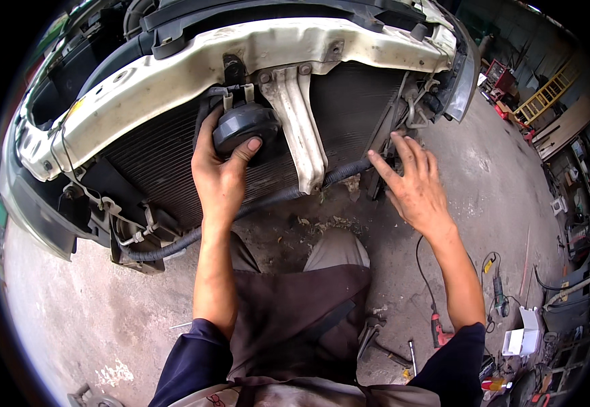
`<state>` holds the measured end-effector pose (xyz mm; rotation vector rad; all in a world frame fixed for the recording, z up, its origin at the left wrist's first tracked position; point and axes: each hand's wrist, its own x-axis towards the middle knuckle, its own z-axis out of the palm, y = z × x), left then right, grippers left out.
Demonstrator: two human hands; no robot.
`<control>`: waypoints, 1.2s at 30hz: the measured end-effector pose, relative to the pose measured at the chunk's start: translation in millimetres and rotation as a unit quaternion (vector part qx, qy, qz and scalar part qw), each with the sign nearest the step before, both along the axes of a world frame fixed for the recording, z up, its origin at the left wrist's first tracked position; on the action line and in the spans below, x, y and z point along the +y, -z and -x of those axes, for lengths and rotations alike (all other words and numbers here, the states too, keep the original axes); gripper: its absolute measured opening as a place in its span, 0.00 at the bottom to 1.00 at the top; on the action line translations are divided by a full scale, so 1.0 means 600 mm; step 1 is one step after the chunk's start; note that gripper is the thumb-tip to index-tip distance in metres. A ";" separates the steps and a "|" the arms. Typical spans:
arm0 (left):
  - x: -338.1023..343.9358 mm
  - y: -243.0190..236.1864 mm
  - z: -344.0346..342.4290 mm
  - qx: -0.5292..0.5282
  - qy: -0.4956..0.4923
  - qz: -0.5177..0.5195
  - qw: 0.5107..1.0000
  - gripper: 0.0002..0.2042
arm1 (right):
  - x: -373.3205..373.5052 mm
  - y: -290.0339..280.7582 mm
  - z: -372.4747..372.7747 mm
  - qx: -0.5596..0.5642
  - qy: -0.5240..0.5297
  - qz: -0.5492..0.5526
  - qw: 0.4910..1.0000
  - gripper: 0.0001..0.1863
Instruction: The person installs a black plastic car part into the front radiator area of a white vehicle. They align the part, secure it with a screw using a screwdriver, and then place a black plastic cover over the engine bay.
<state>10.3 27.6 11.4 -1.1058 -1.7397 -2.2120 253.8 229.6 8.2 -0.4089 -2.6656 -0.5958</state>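
A round black car horn [246,126] sits in front of the radiator [166,156], just left of the white centre brace [295,122]. My left hand [221,169] is closed round it, thumb across its lower front and fingers behind its left side. Pale connectors [228,102] stand at the horn's top, below a dark bracket [234,68] on the white crossmember [193,64]. My right hand [413,180] hovers near the radiator's right end with fingers spread and nothing in it. Whether its fingertips touch the parts behind them I cannot tell.
A ribbed black hose [173,245] runs along the radiator's lower edge. On the concrete floor at right lie a red power tool [438,331] with a cord, a grinder [500,298] and a white box [524,336]. A yellow ladder [545,91] stands farther back.
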 end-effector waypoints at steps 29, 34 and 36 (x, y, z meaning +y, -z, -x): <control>-0.002 0.004 0.019 0.012 0.020 0.011 1.000 0.30 | -0.001 -0.101 0.076 -0.346 -0.016 -0.174 0.922 0.13; -0.015 -0.007 0.016 0.004 0.048 0.023 0.999 0.30 | -0.019 -0.239 0.054 -0.279 -0.192 0.110 0.934 0.10; -0.013 -0.003 0.021 -0.007 0.056 0.028 0.998 0.30 | -0.012 -0.269 0.068 -0.149 -0.281 0.242 0.917 0.13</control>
